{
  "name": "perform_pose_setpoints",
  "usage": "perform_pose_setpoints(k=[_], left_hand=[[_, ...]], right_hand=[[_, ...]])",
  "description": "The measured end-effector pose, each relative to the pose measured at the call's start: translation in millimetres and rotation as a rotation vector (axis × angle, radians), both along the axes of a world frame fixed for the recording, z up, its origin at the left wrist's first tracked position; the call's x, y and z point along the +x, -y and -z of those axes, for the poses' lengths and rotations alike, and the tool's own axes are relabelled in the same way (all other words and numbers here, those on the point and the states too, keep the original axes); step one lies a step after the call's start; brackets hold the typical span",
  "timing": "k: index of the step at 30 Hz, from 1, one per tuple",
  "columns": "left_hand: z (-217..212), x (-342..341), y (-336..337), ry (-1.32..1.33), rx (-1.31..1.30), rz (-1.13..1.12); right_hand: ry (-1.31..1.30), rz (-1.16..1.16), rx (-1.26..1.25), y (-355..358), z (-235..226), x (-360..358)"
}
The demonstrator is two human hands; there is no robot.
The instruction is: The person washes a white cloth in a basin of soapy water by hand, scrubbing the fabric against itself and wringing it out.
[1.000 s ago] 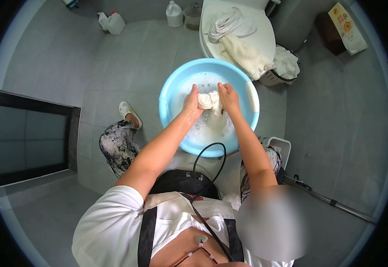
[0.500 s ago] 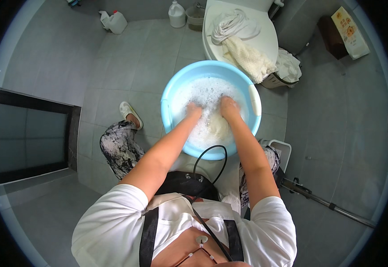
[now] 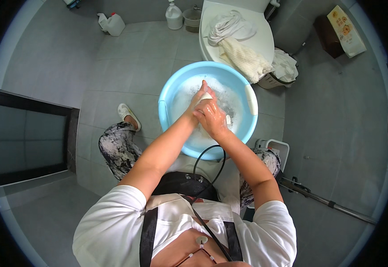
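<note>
A light-blue round basin stands in front of me, holding sudsy water. Over its middle my two hands have come together, just above the foam. My left hand points away from me, with a white wet piece of cloth against it. Bent across it, my right hand grips the same cloth with curled, wet fingers. A small white end shows beside the right hand. How far the cloth reaches into the water is hidden.
A white toilet stands beyond the basin, with a white cloth and a cream knitted piece on its lid. A waste bin is beside it. Jugs and a pump bottle line the back wall. A black cable loops near the basin's front.
Both hands have lifted from the suds and come together over the basin. The right hand moved left across the left one, and a white cloth now shows between them.
</note>
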State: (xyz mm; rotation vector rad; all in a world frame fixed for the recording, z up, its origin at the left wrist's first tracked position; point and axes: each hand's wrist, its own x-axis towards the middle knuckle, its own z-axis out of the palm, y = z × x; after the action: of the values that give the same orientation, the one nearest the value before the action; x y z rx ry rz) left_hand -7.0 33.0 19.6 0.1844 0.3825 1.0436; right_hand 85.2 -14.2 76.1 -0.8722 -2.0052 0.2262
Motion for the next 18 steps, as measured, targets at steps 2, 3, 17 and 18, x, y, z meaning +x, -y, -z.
perform_pose_setpoints(k=[2, 3, 17, 18], left_hand=[[11, 0, -3, -0.045, 0.029, 0.041], [17, 6, -2, -0.128, -0.044, -0.015], [0, 13, 13, -0.485, -0.224, -0.256], [-5, 12, 10, -0.482, -0.271, -0.316]], right_hand=[[0.074, 0.09, -0.013, -3, 5, 6], [0.111, 0.135, -0.019, -5, 8, 8], [-0.171, 0.381, -0.689, -55, 53, 33], [-0.234, 0.391, -0.725, -59, 58, 36]])
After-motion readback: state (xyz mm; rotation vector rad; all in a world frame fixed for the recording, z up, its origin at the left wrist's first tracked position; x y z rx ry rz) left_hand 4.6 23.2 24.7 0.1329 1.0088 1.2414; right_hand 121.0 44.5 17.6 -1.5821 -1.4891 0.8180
